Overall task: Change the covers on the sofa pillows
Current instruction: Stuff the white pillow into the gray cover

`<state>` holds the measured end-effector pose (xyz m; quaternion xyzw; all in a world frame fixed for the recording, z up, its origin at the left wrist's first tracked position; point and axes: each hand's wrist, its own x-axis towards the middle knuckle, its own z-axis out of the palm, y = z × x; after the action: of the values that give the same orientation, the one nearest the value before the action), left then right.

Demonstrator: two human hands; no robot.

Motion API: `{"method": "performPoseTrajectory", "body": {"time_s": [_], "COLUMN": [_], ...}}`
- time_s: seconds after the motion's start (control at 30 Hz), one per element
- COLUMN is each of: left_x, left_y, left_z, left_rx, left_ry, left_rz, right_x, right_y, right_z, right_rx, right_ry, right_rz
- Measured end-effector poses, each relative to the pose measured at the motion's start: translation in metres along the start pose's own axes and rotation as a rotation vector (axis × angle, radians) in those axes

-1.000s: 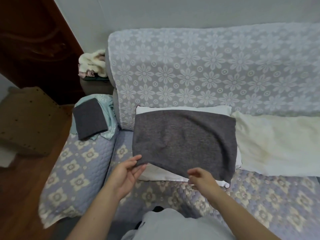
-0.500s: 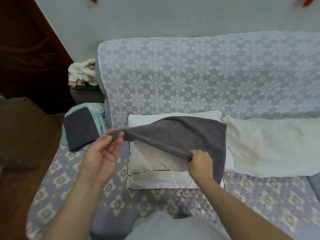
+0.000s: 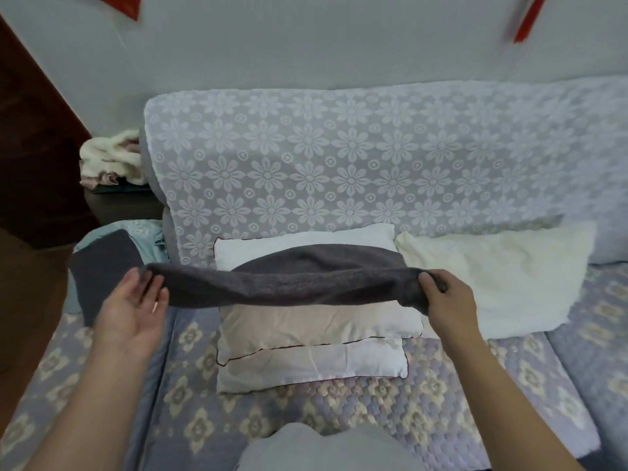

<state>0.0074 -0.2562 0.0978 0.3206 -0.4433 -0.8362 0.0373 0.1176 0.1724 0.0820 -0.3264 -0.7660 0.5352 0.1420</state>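
Observation:
A dark grey pillow cover (image 3: 289,283) is stretched sideways above the sofa seat. My left hand (image 3: 134,311) pinches its left end with palm turned up, and my right hand (image 3: 447,300) grips its right end. Under it lie two bare white pillows (image 3: 312,338) stacked, the top one with dark red piping. A cream pillow (image 3: 492,280) lies to the right against the backrest. Another folded grey cover (image 3: 102,263) rests on teal cloth at the left.
The sofa (image 3: 339,171) has a floral lace throw on its backrest and a quilted floral seat cover (image 3: 339,413). A heap of cream cloth (image 3: 108,158) sits on a dark side table at the left. A dark wooden door (image 3: 30,130) stands beyond it.
Both hands lifted the grey cover's near edge off the pillows and pulled it apart sideways. The white pillows underneath are now uncovered. The camera tilted up.

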Motion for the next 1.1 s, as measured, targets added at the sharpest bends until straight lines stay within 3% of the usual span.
{"method": "performPoseTrajectory", "body": {"time_s": [0.2,0.3,0.4,0.47,0.53,0.67,0.8,0.93,0.97,1.03,1.1], "left_x": [0.014,0.032,0.032,0.023,0.025,0.045,0.027,0.040,0.046,0.032,0.029], "left_y": [0.020,0.066,0.112,0.115,0.087,-0.010,-0.103,-0.178,-0.184,-0.175,-0.169], "left_z": [0.053,0.098,0.115,0.104,0.070,-0.030,-0.099,-0.185,-0.196,-0.184,-0.178], "left_rx": [0.230,0.101,-0.190,-0.239,-0.081,0.216,0.616,0.943,1.000,1.086,1.204], "left_ry": [-0.039,-0.131,-0.200,-0.222,-0.129,0.014,0.249,0.198,0.195,0.188,0.144], "left_rz": [-0.093,0.022,0.149,0.209,0.220,-0.026,-0.191,-0.344,-0.358,-0.380,-0.347], "right_x": [0.051,0.089,0.091,0.076,0.058,0.026,0.006,-0.003,0.005,0.022,0.048], "right_y": [-0.058,-0.120,-0.169,-0.169,-0.141,-0.047,0.062,0.154,0.168,0.163,0.140], "right_z": [0.016,0.014,-0.007,-0.019,-0.024,-0.019,-0.018,-0.013,-0.005,0.017,0.049], "right_rx": [-0.223,-0.008,0.336,0.364,0.260,0.010,-0.261,-0.632,-0.761,-0.754,-0.782], "right_ry": [0.000,0.039,0.057,0.067,0.067,-0.025,-0.136,-0.371,-0.453,-0.518,-0.543], "right_rz": [-0.104,-0.139,-0.185,-0.194,-0.177,-0.075,0.210,0.538,0.536,0.517,0.352]}}
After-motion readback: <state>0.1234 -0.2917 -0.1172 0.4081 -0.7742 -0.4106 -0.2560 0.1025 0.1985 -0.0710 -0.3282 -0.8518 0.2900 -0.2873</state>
